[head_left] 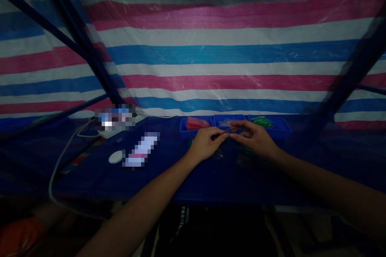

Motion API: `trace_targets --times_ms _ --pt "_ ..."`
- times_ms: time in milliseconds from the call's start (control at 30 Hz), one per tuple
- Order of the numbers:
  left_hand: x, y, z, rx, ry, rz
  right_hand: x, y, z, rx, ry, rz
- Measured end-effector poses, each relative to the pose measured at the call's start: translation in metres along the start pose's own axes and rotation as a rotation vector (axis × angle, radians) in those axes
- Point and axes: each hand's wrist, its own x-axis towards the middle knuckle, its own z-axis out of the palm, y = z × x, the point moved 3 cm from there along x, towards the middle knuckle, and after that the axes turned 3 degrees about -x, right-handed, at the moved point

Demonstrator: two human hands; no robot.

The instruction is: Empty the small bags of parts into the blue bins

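Observation:
My left hand [206,142] and my right hand [255,138] meet fingertip to fingertip over the dark blue table [169,176], just in front of a row of small blue trays. Both pinch something tiny between thumb and forefinger; it is too small and dim to name. The left blue tray [184,133] holds red pieces [196,123], the middle tray [229,118] holds pale clear pieces, and the right tray [282,130] holds green pieces [261,121]. A few small dark bits lie on the table under my hands.
A white power strip [110,131] with a cable [60,160] running off the left edge lies at the back left. A round white disc [116,157] and a blurred-out flat item sit beside it. A striped tarp [211,48] and dark poles close the back.

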Motion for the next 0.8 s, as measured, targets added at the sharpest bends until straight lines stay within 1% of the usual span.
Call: trace_targets --times_ms 67,133,333,467,533,633,700,800 --pt "0.0 0.0 0.001 -0.023 -0.02 -0.01 0.0 0.002 0.002 0.015 -0.063 0.006" --pt "0.0 -0.002 0.002 -0.03 -0.005 -0.03 0.001 0.005 0.003 0.008 -0.077 0.011" --pt "0.001 -0.008 0.002 -0.036 0.078 -0.078 0.005 0.012 0.0 0.003 -0.024 0.052" --pt "0.0 -0.012 0.003 -0.133 0.059 -0.129 0.004 0.008 0.0 -0.009 -0.008 0.032" --pt "0.001 -0.014 0.004 -0.195 0.046 -0.149 0.002 0.003 0.0 -0.034 -0.007 -0.02" --pt "0.002 -0.016 0.006 -0.329 0.019 -0.181 0.0 -0.006 -0.001 -0.129 0.01 -0.156" --pt "0.003 -0.018 0.007 -0.44 -0.02 -0.212 -0.001 -0.011 -0.002 -0.195 0.023 -0.235" --pt "0.004 -0.02 0.011 -0.569 -0.083 -0.271 -0.003 -0.015 -0.003 -0.283 0.035 -0.313"
